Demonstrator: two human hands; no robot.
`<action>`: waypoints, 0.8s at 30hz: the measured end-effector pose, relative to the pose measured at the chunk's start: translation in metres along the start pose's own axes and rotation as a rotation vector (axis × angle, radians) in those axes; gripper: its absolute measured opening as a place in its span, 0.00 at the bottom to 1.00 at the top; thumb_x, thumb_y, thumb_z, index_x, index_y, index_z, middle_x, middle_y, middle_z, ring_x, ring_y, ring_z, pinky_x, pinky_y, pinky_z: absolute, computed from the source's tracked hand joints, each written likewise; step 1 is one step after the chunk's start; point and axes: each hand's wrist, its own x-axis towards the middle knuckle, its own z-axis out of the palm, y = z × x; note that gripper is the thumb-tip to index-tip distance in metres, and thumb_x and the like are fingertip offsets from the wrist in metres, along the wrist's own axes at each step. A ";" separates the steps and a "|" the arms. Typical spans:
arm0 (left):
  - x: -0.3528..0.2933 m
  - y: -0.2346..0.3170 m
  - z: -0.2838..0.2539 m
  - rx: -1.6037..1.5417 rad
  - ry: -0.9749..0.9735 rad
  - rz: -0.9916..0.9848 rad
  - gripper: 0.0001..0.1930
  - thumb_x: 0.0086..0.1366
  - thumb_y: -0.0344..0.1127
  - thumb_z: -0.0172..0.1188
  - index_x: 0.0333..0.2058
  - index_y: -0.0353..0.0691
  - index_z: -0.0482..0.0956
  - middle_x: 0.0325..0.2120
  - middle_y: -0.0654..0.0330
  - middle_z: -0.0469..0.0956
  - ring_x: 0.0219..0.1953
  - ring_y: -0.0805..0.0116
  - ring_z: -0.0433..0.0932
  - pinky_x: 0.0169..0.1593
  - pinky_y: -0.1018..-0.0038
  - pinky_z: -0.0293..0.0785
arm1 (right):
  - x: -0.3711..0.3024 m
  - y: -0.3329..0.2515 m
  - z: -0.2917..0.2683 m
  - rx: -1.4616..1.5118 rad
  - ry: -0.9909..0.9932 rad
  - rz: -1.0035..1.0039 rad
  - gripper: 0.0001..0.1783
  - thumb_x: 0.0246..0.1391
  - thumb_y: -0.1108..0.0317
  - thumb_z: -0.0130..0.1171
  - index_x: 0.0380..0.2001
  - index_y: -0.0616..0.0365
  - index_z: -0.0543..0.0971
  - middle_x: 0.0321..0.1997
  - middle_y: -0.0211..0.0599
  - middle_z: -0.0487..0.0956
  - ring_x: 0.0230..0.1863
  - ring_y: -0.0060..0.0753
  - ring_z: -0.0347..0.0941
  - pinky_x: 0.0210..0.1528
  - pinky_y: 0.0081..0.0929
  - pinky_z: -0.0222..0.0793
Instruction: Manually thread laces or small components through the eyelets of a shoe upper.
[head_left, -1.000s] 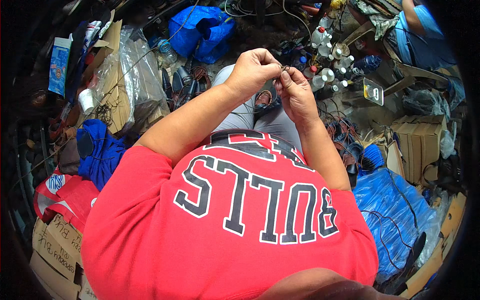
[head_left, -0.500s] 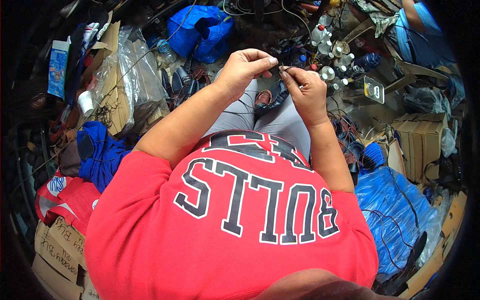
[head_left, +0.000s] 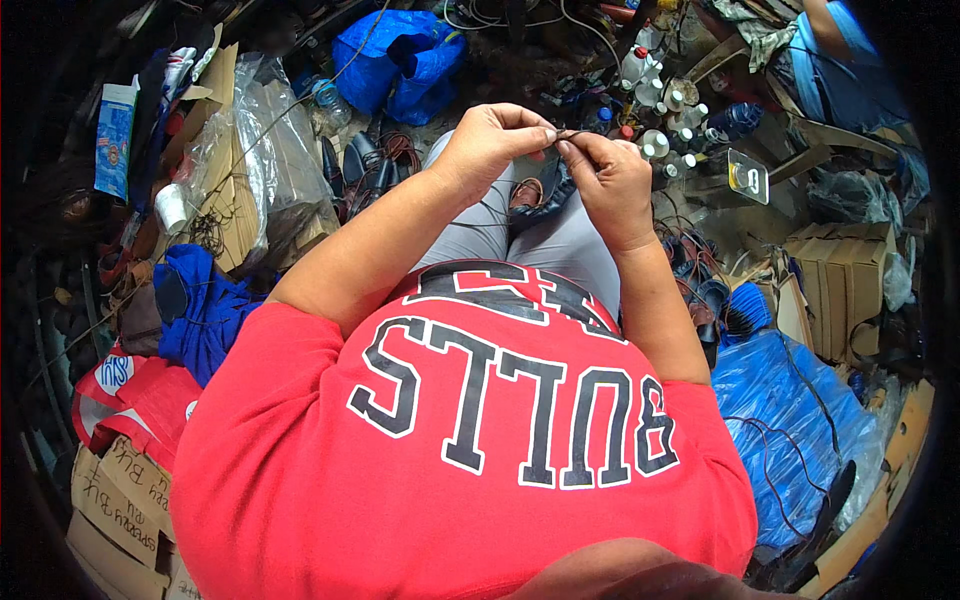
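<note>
A thin dark strand (head_left: 566, 135) is pinched between left hand (head_left: 490, 145) and right hand (head_left: 610, 180), raised slightly higher above the lap than before. A blue-white carton (head_left: 115, 135) stands far left; brown cardboard boxes (head_left: 835, 285) sit right.

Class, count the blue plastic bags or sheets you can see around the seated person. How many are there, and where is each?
2: one blue bag at the top, beyond the knees; one blue plastic sheet at the person's lower right. Clutter may hide others.
</note>
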 end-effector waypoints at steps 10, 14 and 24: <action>0.004 0.005 0.005 0.158 0.068 0.069 0.08 0.51 0.30 0.62 0.30 0.34 0.78 0.25 0.62 0.76 0.27 0.78 0.71 0.34 0.82 0.67 | 0.000 0.001 0.001 -0.078 -0.015 -0.045 0.05 0.45 0.67 0.57 0.24 0.55 0.78 0.20 0.35 0.76 0.22 0.35 0.71 0.32 0.27 0.59; 0.007 0.003 0.005 0.249 0.095 0.058 0.07 0.52 0.29 0.61 0.30 0.32 0.78 0.25 0.62 0.76 0.28 0.78 0.72 0.35 0.82 0.68 | 0.001 -0.001 0.001 -0.064 0.005 -0.034 0.05 0.45 0.66 0.57 0.24 0.54 0.78 0.20 0.36 0.76 0.22 0.36 0.71 0.32 0.28 0.60; 0.007 -0.002 0.005 0.037 0.088 0.022 0.06 0.51 0.29 0.60 0.29 0.34 0.78 0.24 0.61 0.77 0.26 0.77 0.72 0.32 0.82 0.66 | -0.002 0.002 0.006 0.218 -0.025 0.192 0.07 0.45 0.69 0.57 0.26 0.62 0.78 0.21 0.43 0.76 0.20 0.35 0.73 0.25 0.24 0.67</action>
